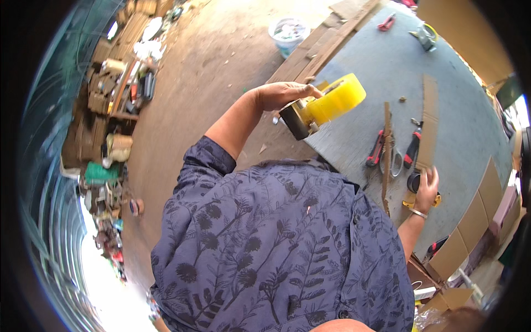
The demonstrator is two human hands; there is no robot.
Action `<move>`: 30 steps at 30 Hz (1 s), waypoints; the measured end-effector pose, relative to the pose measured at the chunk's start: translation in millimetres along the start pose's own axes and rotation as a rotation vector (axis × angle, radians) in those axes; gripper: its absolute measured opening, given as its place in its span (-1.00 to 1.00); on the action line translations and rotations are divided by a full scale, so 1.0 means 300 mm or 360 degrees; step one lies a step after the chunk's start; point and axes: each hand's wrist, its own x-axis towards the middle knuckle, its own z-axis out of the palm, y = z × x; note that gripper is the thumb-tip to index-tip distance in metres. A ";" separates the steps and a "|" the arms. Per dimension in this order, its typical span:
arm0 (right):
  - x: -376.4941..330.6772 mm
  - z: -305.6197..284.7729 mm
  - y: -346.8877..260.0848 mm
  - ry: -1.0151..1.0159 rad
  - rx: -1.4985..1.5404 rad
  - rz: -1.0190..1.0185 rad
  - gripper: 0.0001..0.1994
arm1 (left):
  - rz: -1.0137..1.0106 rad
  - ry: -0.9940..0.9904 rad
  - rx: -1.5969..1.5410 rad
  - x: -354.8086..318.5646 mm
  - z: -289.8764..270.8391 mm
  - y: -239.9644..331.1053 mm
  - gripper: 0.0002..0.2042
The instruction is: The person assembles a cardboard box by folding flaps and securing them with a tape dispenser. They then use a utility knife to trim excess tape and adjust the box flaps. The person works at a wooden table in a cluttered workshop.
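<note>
My left hand (283,96) is closed on a tape dispenser (297,123) with a large yellow roll of tape, raised off the left edge of the blue-grey table (354,110). My right hand (427,191) rests over a black round thing with yellow parts (414,181) on the table, its fingers bent around it; the hand hides much of this thing. Beyond that hand lie a red-and-black utility knife (375,149), a pair of scissors (396,163) and a red-and-black handled tool (412,148). A narrow cardboard strip (386,144) partly covers the scissors.
A wider cardboard strip (427,119) lies farther right. At the far end are another tape dispenser (425,37) and a red cutter (387,22). Wooden planks (318,50) run along the table's left edge, beside a white bucket (289,34). Folded cardboard (470,218) stands at the right.
</note>
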 end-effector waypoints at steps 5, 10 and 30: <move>-0.065 0.503 -0.537 -0.1015 0.0119 -0.0401 -0.56 | 0.0021 -0.0412 0.0164 -0.182 0.042 -0.113 -0.57; -0.074 0.937 -0.585 -0.2632 0.0001 0.0193 -0.34 | -0.0251 -0.0736 0.0195 -0.230 0.072 -0.147 -0.59; -0.486 1.720 -0.610 -0.2459 -0.0028 0.1003 -0.66 | 0.0577 0.1631 -0.0814 -0.951 -0.039 -0.598 -0.22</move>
